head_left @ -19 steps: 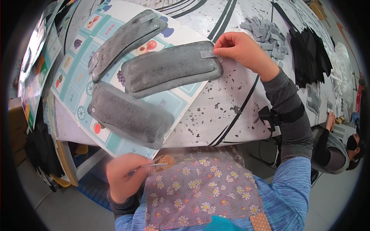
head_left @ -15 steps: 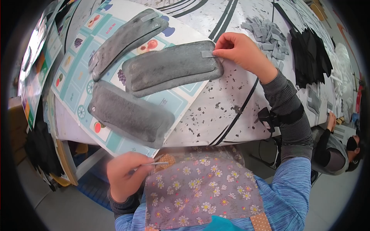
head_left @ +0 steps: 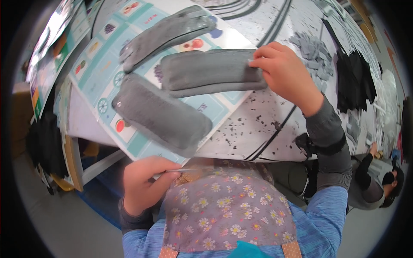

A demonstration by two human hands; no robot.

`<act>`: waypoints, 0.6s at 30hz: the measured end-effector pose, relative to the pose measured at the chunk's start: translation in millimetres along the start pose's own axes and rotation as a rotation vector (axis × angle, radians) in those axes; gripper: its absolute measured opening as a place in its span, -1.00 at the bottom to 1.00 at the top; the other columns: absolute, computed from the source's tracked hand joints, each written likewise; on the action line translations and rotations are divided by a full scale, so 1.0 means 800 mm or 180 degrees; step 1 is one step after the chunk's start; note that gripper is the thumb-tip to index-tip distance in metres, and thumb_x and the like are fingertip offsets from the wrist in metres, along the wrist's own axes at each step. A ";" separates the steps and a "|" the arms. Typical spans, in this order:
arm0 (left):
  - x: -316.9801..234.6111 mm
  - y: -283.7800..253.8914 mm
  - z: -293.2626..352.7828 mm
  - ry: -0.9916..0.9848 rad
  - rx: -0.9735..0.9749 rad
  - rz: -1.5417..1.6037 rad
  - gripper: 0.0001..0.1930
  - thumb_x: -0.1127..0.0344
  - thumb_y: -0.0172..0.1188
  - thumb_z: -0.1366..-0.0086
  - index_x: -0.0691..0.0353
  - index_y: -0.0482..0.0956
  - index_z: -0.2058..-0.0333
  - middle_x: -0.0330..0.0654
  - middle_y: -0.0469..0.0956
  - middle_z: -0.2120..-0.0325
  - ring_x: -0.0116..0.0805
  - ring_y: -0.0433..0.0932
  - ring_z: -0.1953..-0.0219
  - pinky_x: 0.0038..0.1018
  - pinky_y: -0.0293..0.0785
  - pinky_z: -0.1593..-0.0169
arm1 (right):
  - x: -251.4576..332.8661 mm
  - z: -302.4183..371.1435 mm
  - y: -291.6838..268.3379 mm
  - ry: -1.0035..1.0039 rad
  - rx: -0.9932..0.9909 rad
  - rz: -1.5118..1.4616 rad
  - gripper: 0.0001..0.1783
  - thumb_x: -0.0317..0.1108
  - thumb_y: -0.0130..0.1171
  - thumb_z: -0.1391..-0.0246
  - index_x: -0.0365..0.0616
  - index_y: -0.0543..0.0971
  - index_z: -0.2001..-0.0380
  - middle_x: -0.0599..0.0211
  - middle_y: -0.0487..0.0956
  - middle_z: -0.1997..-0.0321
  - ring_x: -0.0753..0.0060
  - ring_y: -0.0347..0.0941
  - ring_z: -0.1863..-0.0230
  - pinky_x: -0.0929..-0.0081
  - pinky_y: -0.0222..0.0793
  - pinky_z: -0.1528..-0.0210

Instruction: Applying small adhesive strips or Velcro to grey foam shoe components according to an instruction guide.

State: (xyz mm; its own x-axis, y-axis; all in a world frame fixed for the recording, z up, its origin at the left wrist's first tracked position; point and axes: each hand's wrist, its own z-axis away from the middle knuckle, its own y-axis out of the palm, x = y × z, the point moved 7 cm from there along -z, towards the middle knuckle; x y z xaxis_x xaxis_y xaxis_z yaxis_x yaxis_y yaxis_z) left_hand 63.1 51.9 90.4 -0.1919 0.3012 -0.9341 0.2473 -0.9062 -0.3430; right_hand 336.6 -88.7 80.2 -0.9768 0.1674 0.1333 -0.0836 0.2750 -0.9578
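Here, my right hand [head_left: 282,71] pinches the right end of the middle grey padded strip [head_left: 211,73], thumb and fingertips closed on its edge, the strip lying flat across a picture chart [head_left: 103,73] spread on the speckled white table [head_left: 266,124]; my left hand [head_left: 144,182] is down near my body, below the table's near edge, fingers curled around a thin metal tool [head_left: 183,170] whose tip points right over my flowered apron [head_left: 223,210]; I cannot tell what kind of tool it is. A second grey strip [head_left: 167,32] lies slanted just beyond the held one, farther left; a third [head_left: 161,114] lies nearer and to the left, its upper end tucked close under the middle one. To the right of my hand sits a heap of small grey fabric pieces [head_left: 314,49], and farther right a pile of black fabric [head_left: 355,79]. At the far right edge another person [head_left: 380,185] in dark sleeves sits at the table.
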 end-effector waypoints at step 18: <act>0.008 -0.029 0.014 0.0125 -0.1483 0.0080 -0.87 0.48 0.35 -0.17 0.31 0.69 0.28 -0.11 0.69 0.42 -0.34 0.66 0.42 -0.53 0.52 0.31 | 0.111 -0.134 -0.008 0.0259 0.0334 -0.2083 -0.88 -0.47 0.24 -0.08 -0.29 0.60 0.32 0.36 0.60 0.42 0.53 0.47 0.37 0.53 0.39 0.26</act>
State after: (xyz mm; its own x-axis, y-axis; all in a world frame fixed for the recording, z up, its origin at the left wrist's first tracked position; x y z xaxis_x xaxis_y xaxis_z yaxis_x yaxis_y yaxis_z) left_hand 45.7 71.8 93.3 -0.1464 0.3000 -0.9426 0.6533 -0.6862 -0.3199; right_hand 271.3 26.0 125.6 -0.7004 0.0693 0.7104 -0.6769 0.2512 -0.6919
